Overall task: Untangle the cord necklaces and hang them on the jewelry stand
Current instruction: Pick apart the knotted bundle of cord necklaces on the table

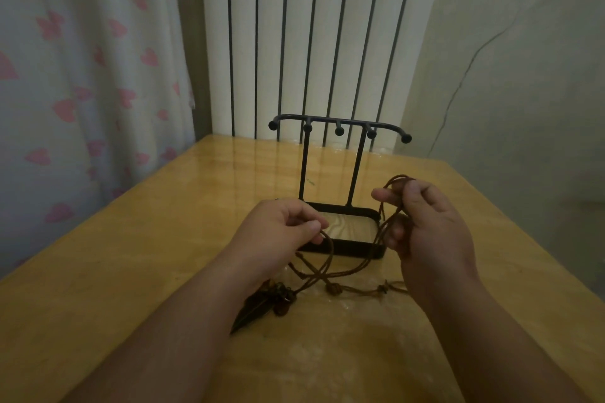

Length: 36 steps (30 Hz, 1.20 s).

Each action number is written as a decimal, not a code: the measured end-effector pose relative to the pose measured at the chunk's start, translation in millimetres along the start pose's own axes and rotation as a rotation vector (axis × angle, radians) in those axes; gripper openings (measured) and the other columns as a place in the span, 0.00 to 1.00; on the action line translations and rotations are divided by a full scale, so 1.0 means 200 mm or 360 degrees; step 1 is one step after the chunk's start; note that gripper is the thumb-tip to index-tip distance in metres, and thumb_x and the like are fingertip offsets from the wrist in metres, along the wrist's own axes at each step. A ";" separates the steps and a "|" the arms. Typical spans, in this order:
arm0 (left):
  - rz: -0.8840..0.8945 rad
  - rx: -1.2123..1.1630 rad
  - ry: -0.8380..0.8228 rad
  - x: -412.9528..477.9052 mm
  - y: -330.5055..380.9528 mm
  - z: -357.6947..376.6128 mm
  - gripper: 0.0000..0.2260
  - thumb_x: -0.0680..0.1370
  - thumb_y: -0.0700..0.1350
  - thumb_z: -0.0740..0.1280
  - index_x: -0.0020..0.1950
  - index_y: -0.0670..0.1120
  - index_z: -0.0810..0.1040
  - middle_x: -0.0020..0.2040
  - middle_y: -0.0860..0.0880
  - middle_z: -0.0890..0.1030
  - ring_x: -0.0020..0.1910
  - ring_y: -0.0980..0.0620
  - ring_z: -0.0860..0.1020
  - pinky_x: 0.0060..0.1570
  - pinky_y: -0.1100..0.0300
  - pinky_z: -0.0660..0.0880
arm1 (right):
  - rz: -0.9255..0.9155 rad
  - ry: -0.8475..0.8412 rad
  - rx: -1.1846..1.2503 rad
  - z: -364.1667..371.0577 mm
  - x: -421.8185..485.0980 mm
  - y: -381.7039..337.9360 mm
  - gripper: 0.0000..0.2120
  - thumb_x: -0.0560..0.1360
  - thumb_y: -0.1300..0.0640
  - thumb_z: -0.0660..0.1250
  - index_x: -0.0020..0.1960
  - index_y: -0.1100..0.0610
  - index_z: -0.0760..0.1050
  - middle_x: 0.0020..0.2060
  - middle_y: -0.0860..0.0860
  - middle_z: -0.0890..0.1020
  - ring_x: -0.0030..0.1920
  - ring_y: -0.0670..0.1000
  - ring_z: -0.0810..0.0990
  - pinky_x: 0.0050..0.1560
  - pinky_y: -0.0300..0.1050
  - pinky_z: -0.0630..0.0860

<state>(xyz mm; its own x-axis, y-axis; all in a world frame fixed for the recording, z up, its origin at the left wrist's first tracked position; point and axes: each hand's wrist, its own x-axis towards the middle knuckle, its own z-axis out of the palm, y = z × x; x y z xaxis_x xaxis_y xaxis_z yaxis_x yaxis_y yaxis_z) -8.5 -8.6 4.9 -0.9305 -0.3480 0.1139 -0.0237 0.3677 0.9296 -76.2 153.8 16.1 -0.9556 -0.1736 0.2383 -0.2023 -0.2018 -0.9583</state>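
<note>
Lower centre-left: dark pointed leaf-shaped pendant (253, 311) lies on the glossy yellow wooden table (137, 239), brown cords crossing beside it. Left hand (278, 232) at centre, fingers pinched on a brown cord necklace (327, 258). Behind, black metal jewelry stand (339, 127), pegs bare. Right hand (429, 232), centre-right, fingers curled around cord loops, apparently several strands

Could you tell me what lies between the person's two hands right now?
In the head view, the jewelry stand's tray base shows between the left hand and right hand; brown cords cross below it.
</note>
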 end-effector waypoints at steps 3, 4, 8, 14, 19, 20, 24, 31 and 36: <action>0.0050 0.0005 0.0008 -0.01 0.01 0.00 0.08 0.79 0.42 0.67 0.47 0.55 0.82 0.43 0.57 0.84 0.48 0.61 0.80 0.44 0.64 0.72 | 0.0012 -0.0005 -0.0056 -0.01 0.01 0.01 0.11 0.82 0.53 0.58 0.50 0.54 0.79 0.44 0.49 0.85 0.30 0.48 0.69 0.33 0.45 0.69; 0.0065 0.0010 0.0015 -0.01 0.02 -0.01 0.08 0.79 0.42 0.67 0.47 0.55 0.82 0.44 0.57 0.83 0.49 0.61 0.79 0.45 0.64 0.72 | 0.0033 -0.0009 -0.0060 -0.01 0.02 0.02 0.11 0.82 0.53 0.59 0.49 0.54 0.80 0.42 0.49 0.85 0.31 0.49 0.70 0.33 0.44 0.69; 0.0083 0.0004 -0.0015 -0.01 0.01 -0.01 0.10 0.78 0.38 0.67 0.46 0.54 0.83 0.49 0.57 0.82 0.52 0.61 0.78 0.48 0.65 0.72 | 0.0113 -0.0077 -0.0130 -0.02 0.02 0.03 0.12 0.80 0.53 0.61 0.48 0.54 0.82 0.36 0.54 0.75 0.36 0.52 0.69 0.37 0.46 0.68; 0.0080 0.0220 0.0026 0.01 -0.01 0.01 0.12 0.76 0.38 0.68 0.47 0.57 0.82 0.50 0.58 0.81 0.53 0.61 0.77 0.52 0.64 0.74 | 0.0076 -0.0161 -0.0278 -0.01 0.02 0.04 0.12 0.80 0.53 0.61 0.47 0.52 0.82 0.35 0.47 0.81 0.40 0.54 0.73 0.44 0.51 0.71; 0.0201 0.0294 0.0091 0.00 0.00 0.03 0.13 0.77 0.44 0.69 0.60 0.57 0.79 0.53 0.60 0.79 0.53 0.61 0.75 0.46 0.68 0.70 | 0.0036 -0.0284 -0.0315 0.02 0.00 0.04 0.12 0.81 0.55 0.60 0.46 0.54 0.81 0.34 0.48 0.80 0.33 0.47 0.71 0.37 0.43 0.69; 0.0219 0.0313 0.0095 0.00 0.00 0.03 0.14 0.77 0.46 0.69 0.62 0.57 0.78 0.55 0.60 0.78 0.55 0.61 0.75 0.46 0.68 0.69 | 0.0029 -0.0304 -0.0324 0.02 0.00 0.03 0.12 0.81 0.54 0.60 0.46 0.53 0.81 0.34 0.47 0.81 0.32 0.46 0.71 0.37 0.43 0.69; 0.0239 0.0333 0.0037 0.00 -0.01 0.04 0.16 0.77 0.49 0.69 0.65 0.58 0.76 0.56 0.61 0.78 0.58 0.60 0.74 0.50 0.66 0.70 | -0.0025 -0.0370 -0.0425 0.03 -0.02 0.03 0.11 0.80 0.53 0.61 0.47 0.52 0.81 0.34 0.46 0.81 0.31 0.42 0.73 0.35 0.39 0.70; 0.0210 0.0211 -0.0114 0.01 -0.04 0.05 0.05 0.77 0.52 0.69 0.52 0.61 0.81 0.42 0.63 0.80 0.41 0.66 0.77 0.41 0.64 0.71 | -0.0049 -0.0470 -0.0470 0.04 -0.03 0.03 0.11 0.80 0.54 0.61 0.46 0.54 0.81 0.33 0.46 0.80 0.32 0.45 0.73 0.36 0.41 0.71; 0.0144 -0.0098 0.0071 0.02 -0.03 0.04 0.05 0.79 0.47 0.67 0.44 0.53 0.81 0.41 0.55 0.83 0.43 0.59 0.81 0.43 0.62 0.75 | 0.0278 -0.0358 -0.0246 0.04 0.00 0.03 0.16 0.80 0.53 0.57 0.47 0.55 0.83 0.29 0.50 0.75 0.27 0.46 0.70 0.35 0.45 0.65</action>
<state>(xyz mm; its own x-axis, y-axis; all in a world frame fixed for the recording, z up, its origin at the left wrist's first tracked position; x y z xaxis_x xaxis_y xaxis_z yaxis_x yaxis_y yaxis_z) -14.5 -4.7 -2.7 -0.9106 -0.3546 0.2124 0.0832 0.3461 0.9345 -76.1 145.2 12.0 -0.9107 -0.4051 0.0806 -0.0862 -0.0044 -0.9963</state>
